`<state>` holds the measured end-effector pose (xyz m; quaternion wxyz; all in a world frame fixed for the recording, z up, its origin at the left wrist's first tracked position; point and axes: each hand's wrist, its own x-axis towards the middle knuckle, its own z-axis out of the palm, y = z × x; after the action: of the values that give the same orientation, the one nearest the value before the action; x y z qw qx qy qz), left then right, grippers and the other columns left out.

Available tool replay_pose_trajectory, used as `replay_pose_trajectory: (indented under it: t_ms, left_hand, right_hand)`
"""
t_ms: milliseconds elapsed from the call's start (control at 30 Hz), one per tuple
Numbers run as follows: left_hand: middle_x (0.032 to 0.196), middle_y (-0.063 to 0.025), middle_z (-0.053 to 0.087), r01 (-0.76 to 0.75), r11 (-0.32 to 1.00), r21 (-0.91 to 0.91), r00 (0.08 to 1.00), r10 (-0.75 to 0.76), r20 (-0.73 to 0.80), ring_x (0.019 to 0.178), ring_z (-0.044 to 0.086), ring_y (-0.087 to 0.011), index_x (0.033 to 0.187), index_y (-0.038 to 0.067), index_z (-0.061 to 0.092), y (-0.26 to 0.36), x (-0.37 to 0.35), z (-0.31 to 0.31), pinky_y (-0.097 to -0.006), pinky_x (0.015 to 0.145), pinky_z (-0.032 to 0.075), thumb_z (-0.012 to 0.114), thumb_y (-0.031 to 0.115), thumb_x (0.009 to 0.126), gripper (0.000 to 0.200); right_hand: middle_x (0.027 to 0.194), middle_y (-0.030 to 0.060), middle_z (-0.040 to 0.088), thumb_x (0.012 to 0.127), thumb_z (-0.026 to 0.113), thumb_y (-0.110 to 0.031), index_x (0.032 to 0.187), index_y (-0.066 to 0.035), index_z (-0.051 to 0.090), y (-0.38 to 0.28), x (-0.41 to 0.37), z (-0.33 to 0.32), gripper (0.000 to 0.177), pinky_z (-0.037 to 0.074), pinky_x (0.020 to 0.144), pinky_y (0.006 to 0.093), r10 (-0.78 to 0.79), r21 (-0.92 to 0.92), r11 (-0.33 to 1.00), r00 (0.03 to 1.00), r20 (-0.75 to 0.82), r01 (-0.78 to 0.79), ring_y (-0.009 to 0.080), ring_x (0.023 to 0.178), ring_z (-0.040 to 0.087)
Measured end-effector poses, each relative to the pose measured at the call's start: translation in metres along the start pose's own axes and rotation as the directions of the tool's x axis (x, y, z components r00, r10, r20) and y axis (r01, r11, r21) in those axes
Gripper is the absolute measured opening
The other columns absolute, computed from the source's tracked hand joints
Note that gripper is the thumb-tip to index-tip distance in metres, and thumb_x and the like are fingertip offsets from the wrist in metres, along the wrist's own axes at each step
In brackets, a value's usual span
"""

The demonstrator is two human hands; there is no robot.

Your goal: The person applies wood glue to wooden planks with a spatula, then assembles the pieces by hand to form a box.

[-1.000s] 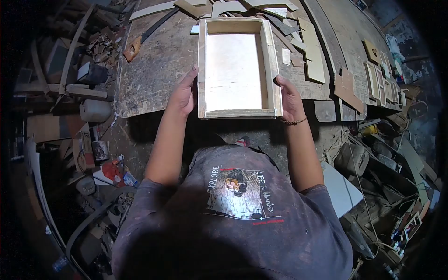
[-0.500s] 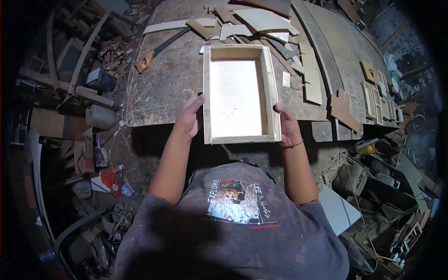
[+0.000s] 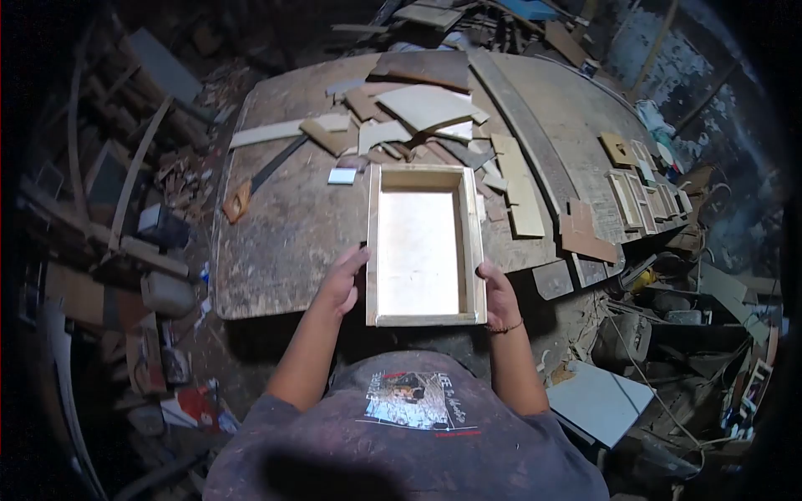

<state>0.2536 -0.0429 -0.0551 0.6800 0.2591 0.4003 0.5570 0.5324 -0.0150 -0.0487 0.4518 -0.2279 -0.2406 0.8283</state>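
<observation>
**Plywood tray squared up at the bench's near edge**

Pale wood is what we have between our palms: a shallow wooden tray [image 3: 418, 250], open side up, lying lengthwise on the workbench [image 3: 284, 242] with its near end just over the near edge. Our left hand [image 3: 342, 284] lies flat and spread against the left wall, thumb up by the rim. Our right hand [image 3: 497, 296] clasps the right wall close to the near right corner.

We judge this a positioning or checking step. Any lift or slide would call for even pressure from both sides, so that the tray does not twist.

Past its far end lies a heap of offcuts [image 3: 418, 108], with a handsaw [image 3: 251, 188] towards the left edge and small frames [image 3: 643, 196] along the right edge. Our T-shirt print [image 3: 413, 401] carries lettering too small to read.
</observation>
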Motion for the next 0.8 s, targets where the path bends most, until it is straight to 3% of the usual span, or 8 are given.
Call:
replay_pose_trajectory:
  t_ms: [333, 433, 533, 567, 633, 667, 733, 800]
  left_hand:
    - [0.125, -0.0148, 0.058, 0.176, 0.980, 0.096, 0.952, -0.194, 0.237, 0.116, 0.056, -0.0218, 0.133, -0.005, 0.043, 0.044, 0.085, 0.024, -0.0345, 0.100, 0.044, 0.063, 0.021, 0.087, 0.056]
    - [0.124, -0.0154, 0.058, 0.207, 0.966, 0.153, 0.919, -0.246, 0.309, 0.113, 0.058, -0.0216, 0.133, -0.006, 0.042, 0.051, 0.106, 0.038, -0.0339, 0.097, 0.047, 0.063, 0.019, 0.086, 0.057]
    - [0.123, -0.0157, 0.059, 0.237, 0.951, 0.201, 0.862, -0.301, 0.408, 0.110, 0.060, -0.0217, 0.133, -0.007, 0.042, 0.035, 0.138, 0.039, -0.0331, 0.093, 0.049, 0.064, 0.021, 0.085, 0.060]
    - [0.121, -0.0149, 0.059, 0.259, 0.939, 0.224, 0.830, -0.336, 0.446, 0.107, 0.061, -0.0208, 0.132, -0.007, 0.043, 0.029, 0.146, 0.048, -0.0315, 0.091, 0.050, 0.065, 0.021, 0.085, 0.059]
    - [0.118, -0.0133, 0.061, 0.305, 0.913, 0.270, 0.762, -0.404, 0.507, 0.101, 0.063, -0.0191, 0.130, -0.006, 0.045, 0.016, 0.151, 0.070, -0.0284, 0.086, 0.052, 0.066, 0.022, 0.084, 0.058]
    - [0.107, -0.0080, 0.064, 0.312, 0.897, 0.314, 0.751, -0.435, 0.496, 0.087, 0.063, -0.0126, 0.126, -0.005, 0.049, -0.001, 0.157, 0.075, -0.0225, 0.074, 0.052, 0.067, 0.023, 0.083, 0.055]
    - [0.100, -0.0051, 0.064, 0.294, 0.868, 0.400, 0.696, -0.482, 0.533, 0.080, 0.061, -0.0092, 0.124, -0.005, 0.051, -0.026, 0.160, 0.098, -0.0196, 0.068, 0.049, 0.067, 0.024, 0.082, 0.053]
    - [0.093, -0.0024, 0.064, 0.297, 0.837, 0.460, 0.686, -0.522, 0.507, 0.073, 0.059, -0.0063, 0.121, -0.004, 0.052, -0.059, 0.155, 0.126, -0.0188, 0.062, 0.047, 0.068, 0.025, 0.080, 0.053]
  right_hand:
    - [0.123, 0.0151, 0.056, 0.083, 0.063, -0.019, 0.138, 0.003, 0.034, -0.019, 0.020, 0.014, 0.066, 0.049, 0.095, 0.0328, -0.263, 0.040, 0.962, 0.957, -0.122, 0.270, 0.0206, 0.112, 0.058]
    - [0.119, 0.0142, 0.058, 0.083, 0.063, -0.017, 0.136, 0.004, 0.035, -0.018, 0.021, 0.012, 0.064, 0.051, 0.090, 0.0292, -0.329, 0.026, 0.939, 0.919, -0.217, 0.342, 0.0173, 0.106, 0.060]
    - [0.107, 0.0080, 0.060, 0.083, 0.063, -0.016, 0.129, 0.005, 0.040, -0.013, 0.013, 0.005, 0.056, 0.053, 0.079, 0.0236, -0.396, 0.034, 0.903, 0.860, -0.322, 0.429, 0.0081, 0.084, 0.061]
    - [0.122, 0.0143, 0.056, 0.076, 0.066, -0.024, 0.134, 0.004, 0.037, -0.002, 0.004, -0.025, 0.071, 0.047, 0.098, 0.0345, -0.384, -0.063, 0.918, 0.839, -0.386, 0.392, 0.0218, 0.110, 0.059]
    - [0.123, 0.0142, 0.056, 0.077, 0.065, -0.023, 0.134, 0.004, 0.037, -0.001, -0.020, -0.027, 0.070, 0.046, 0.099, 0.0343, -0.433, -0.058, 0.887, 0.783, -0.446, 0.458, 0.0217, 0.112, 0.058]
    - [0.120, 0.0135, 0.056, 0.078, 0.066, -0.022, 0.132, 0.003, 0.038, -0.003, -0.035, -0.027, 0.066, 0.047, 0.098, 0.0335, -0.462, -0.050, 0.864, 0.751, -0.472, 0.500, 0.0206, 0.110, 0.058]
    - [0.116, 0.0121, 0.056, 0.080, 0.067, -0.019, 0.126, 0.003, 0.040, -0.007, -0.068, -0.027, 0.058, 0.048, 0.095, 0.0320, -0.512, -0.034, 0.814, 0.690, -0.512, 0.579, 0.0186, 0.107, 0.058]
    - [0.122, 0.0139, 0.055, 0.080, 0.065, -0.021, 0.133, 0.004, 0.037, -0.011, -0.103, -0.040, 0.065, 0.045, 0.099, 0.0336, -0.550, -0.087, 0.790, 0.638, -0.539, 0.607, 0.0210, 0.114, 0.056]
